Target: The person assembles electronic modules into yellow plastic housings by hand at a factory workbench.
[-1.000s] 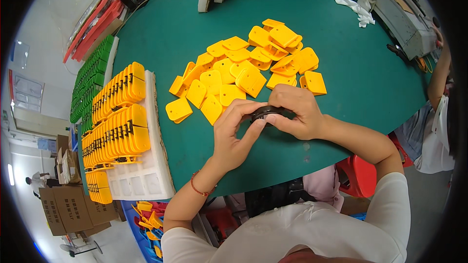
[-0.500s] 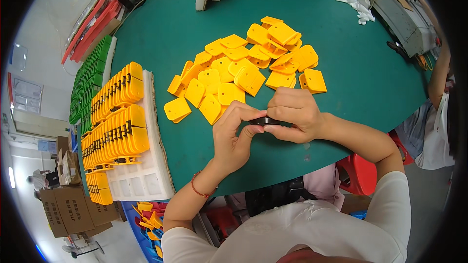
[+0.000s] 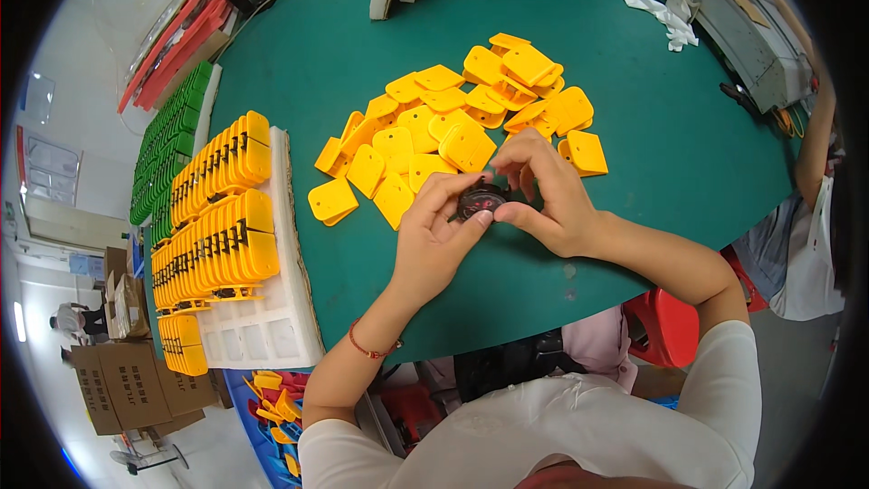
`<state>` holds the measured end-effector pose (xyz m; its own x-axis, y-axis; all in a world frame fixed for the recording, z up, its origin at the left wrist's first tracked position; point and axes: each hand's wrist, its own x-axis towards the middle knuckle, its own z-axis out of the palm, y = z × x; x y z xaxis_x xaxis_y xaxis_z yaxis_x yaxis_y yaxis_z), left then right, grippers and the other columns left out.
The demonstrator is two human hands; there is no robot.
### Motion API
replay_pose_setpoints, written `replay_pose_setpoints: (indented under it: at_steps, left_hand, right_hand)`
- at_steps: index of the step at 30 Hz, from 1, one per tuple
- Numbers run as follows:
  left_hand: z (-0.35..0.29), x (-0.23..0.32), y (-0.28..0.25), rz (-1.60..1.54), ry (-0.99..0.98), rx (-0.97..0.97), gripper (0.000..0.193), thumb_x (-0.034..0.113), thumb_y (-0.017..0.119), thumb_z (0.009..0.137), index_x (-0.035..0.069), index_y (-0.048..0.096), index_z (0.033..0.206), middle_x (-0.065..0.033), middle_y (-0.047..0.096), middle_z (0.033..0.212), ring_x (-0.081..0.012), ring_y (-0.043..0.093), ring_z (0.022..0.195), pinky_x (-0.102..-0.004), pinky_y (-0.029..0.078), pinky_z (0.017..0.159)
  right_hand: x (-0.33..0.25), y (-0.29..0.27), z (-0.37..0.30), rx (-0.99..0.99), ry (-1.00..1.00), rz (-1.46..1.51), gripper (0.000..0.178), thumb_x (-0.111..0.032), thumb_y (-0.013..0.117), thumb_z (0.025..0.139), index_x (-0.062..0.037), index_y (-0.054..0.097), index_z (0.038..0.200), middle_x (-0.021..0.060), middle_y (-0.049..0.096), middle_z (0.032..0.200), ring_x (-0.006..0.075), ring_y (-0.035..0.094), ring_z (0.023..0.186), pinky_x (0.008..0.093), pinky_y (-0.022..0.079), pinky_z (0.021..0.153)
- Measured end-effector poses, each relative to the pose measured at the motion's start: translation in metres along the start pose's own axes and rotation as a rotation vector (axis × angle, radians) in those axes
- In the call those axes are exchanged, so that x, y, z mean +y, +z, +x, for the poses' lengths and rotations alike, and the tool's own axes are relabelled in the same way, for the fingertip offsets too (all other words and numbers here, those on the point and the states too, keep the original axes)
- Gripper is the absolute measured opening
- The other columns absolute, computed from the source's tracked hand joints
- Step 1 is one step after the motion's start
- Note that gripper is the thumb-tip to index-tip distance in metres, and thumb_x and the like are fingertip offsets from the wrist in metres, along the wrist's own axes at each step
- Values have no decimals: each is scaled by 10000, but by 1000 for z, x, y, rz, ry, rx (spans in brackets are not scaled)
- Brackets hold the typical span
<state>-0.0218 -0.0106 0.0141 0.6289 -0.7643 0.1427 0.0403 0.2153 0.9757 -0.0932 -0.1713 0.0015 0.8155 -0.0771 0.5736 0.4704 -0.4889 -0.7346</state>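
A round black disc (image 3: 478, 203) is pinched in the left hand (image 3: 429, 243), above the table (image 3: 670, 181); the right hand (image 3: 561, 208) curves beside it, fingers parted, contact unclear. Smooth, round-cornered yellow clips (image 3: 466, 147) heap just beyond. Left stands a pocketed white tray (image 3: 288, 244); rightward, matte green runs to the table's curved edge.

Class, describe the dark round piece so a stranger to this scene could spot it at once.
Find the big green table, then the heap of yellow pieces on it. At the heap's lower edge in the picture, the left hand holds the dark round piece. Its dark colour, round shape and reddish marks set it apart from the yellow pieces nearby.
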Motion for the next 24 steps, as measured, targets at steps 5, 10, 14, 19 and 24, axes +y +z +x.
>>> replay_pose_setpoints:
  at_steps: [5,10,14,19,24]
  left_hand:
    - [0,3,-4,-204,-82,96,270,-89,576,758,-22,491,1006,-66,536,948,-121,522,913,-236,414,840]
    - [0,0,-5,-200,-24,150,303,-88,597,744,-14,453,1000,-82,528,959,-128,524,920,-243,425,834]
    - [-1,0,-2,-179,-37,122,314,-92,589,750,-16,426,1008,-87,524,962,-138,536,918,-244,449,819]
    - [-1,1,1,-139,-2,83,309,-81,584,765,-36,440,1034,-109,535,997,-140,555,900,-235,472,797]
    - [-3,0,-4,-137,-28,47,267,-68,578,780,-65,486,1030,-125,560,1007,-140,568,892,-232,478,793]
  right_hand:
    - [3,2,-3,46,10,66,431,-314,621,784,-36,420,1044,94,482,907,165,472,679,262,393,572]
    - [1,3,-4,-2,9,84,415,-300,618,786,-29,429,1038,94,480,891,162,466,676,258,390,575]
    - [-3,6,-3,-38,59,80,348,-248,602,796,-16,450,1006,87,479,854,157,455,652,249,384,566]
    - [-3,3,-1,-62,108,65,227,-176,582,808,-5,491,927,63,476,802,137,441,611,243,369,547]
    - [1,5,0,-56,226,258,173,-153,579,813,-12,507,883,37,472,743,90,436,597,220,348,529]
